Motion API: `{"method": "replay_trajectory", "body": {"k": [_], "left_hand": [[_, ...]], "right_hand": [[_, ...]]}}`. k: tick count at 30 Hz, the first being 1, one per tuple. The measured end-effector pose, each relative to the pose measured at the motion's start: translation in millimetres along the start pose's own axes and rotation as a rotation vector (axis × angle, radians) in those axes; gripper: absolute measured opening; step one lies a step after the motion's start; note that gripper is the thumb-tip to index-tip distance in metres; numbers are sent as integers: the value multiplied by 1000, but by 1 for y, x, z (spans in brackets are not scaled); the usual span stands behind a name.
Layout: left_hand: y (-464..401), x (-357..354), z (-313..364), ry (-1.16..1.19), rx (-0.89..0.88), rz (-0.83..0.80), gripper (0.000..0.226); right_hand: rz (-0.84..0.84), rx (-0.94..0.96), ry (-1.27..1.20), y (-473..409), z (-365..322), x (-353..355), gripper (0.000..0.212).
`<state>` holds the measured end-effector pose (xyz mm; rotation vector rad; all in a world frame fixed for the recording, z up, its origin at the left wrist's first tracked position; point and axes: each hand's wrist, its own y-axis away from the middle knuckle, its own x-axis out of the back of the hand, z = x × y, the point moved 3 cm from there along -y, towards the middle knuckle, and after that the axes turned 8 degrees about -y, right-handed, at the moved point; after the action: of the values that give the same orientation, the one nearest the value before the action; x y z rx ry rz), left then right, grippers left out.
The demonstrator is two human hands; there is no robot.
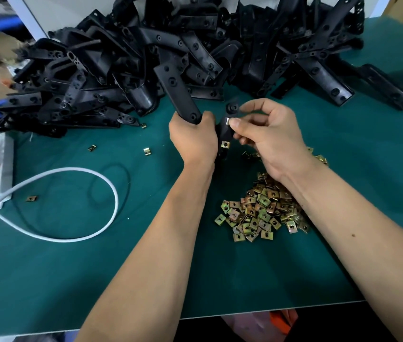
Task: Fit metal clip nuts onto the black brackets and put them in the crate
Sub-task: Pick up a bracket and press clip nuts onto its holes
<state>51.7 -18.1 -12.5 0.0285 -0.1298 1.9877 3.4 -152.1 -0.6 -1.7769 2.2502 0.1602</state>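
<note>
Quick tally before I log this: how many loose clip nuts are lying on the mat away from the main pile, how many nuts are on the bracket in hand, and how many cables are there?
Stray clip nuts left of the hands: 4
Nuts on the held bracket: 2, one seated, one pinched by the right hand
Cables: 2, white and thin black
Total: 8

The left hand (193, 137) covers the held bracket's (178, 91) middle, and the bracket pile (195, 45) runs past the top edge.

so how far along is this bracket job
Early. One clip nut already sits on the held bracket; the left hand grips it while the right hand pinches a second nut on. The bracket pile and nut heap remain; no crate visible.
</note>
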Motion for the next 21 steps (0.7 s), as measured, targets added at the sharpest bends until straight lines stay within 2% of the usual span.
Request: {"method": "replay_trajectory", "body": {"k": [3, 5, 7, 12, 17, 21], "left_hand": [[3, 3, 0, 38, 16, 128, 36], [6, 7, 5, -3, -100, 205, 32], [9, 9, 9, -18, -193, 239, 26], [19, 6, 16, -43, -383, 225, 17], [23, 7, 20, -120, -507, 240, 29], [24, 6, 17, -143, -540, 209, 9]], "right_hand": [[60, 4, 34, -1, 3, -2, 20], [66, 20, 92, 1, 5, -6, 11], [67, 51, 145, 3, 5, -8, 9], [120, 24, 187, 4, 4, -9, 20], [123, 12, 197, 3, 7, -7, 14], [99, 54, 224, 0, 6, -6, 14]]}}
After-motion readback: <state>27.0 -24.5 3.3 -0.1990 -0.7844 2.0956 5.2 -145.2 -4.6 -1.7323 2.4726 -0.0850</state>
